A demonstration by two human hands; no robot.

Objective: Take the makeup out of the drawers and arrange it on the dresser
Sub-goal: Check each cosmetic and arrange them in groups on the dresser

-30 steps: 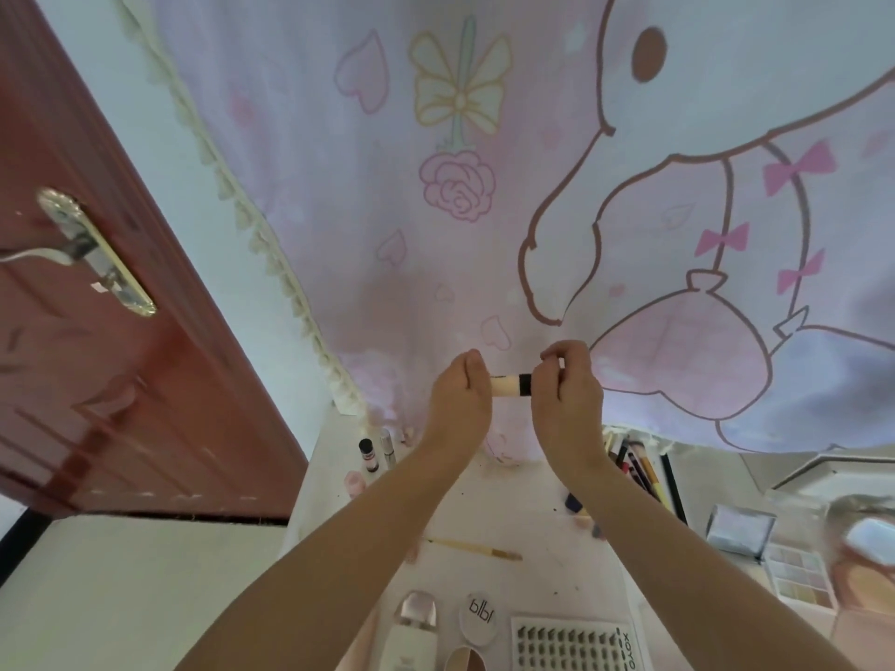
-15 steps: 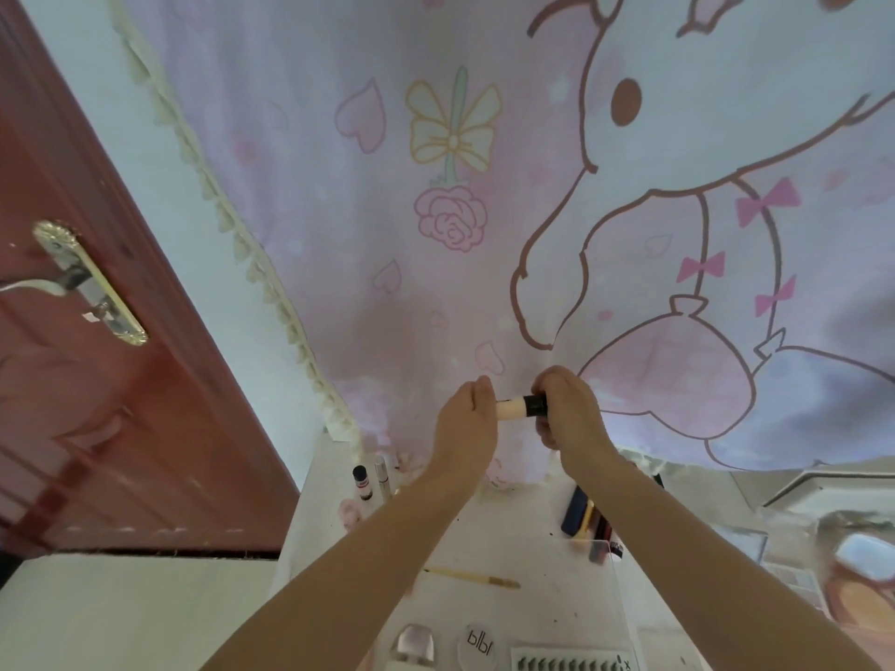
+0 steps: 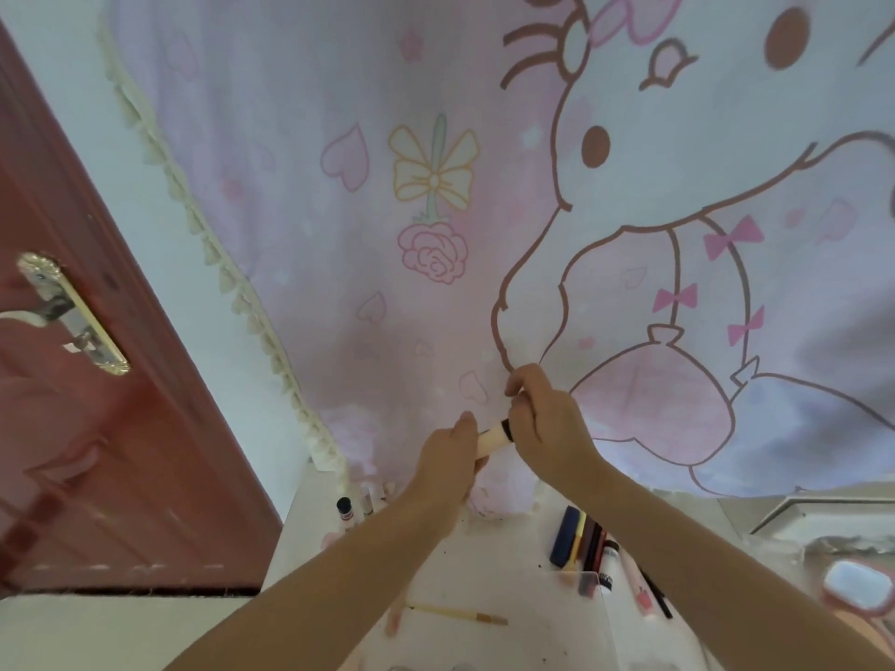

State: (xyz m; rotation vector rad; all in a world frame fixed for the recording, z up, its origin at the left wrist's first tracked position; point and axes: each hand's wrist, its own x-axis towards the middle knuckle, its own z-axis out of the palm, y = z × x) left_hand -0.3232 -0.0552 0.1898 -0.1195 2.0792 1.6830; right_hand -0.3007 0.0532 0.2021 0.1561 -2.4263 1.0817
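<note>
A small cream makeup tube with a black cap is held up in front of the pink curtain, above the white dresser top. My left hand grips the cream body from the left. My right hand is curled round the black cap end from the right. Most of the tube is hidden by my fingers.
A clear holder with pencils and tubes stands at the right of the dresser. Two small bottles stand at the back left, and a thin brush lies near the front. A red door is at the left; a compact at far right.
The camera has tilted upward, so both hands and the tube sit lower in view. My right hand has closed further over the black cap and the tube now tilts.
</note>
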